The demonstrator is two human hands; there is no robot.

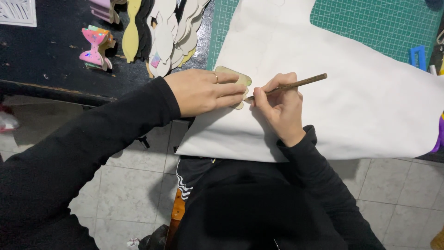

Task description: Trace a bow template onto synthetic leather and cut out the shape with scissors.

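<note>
Green gridded cutting mat (370, 23) carries white sheet (351, 92); your left hand (203, 92) flat, pinning tan template (240, 78); right hand (277, 104) clamped on brown pencil (296, 84), outline apparently unfinished.

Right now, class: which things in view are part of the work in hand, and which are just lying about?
In use:
left hand, pressing the template
right hand, holding the pencil
white sheet

Lying about:
pink bow
stack of cut-out shapes
blue clip
cutting mat
</note>
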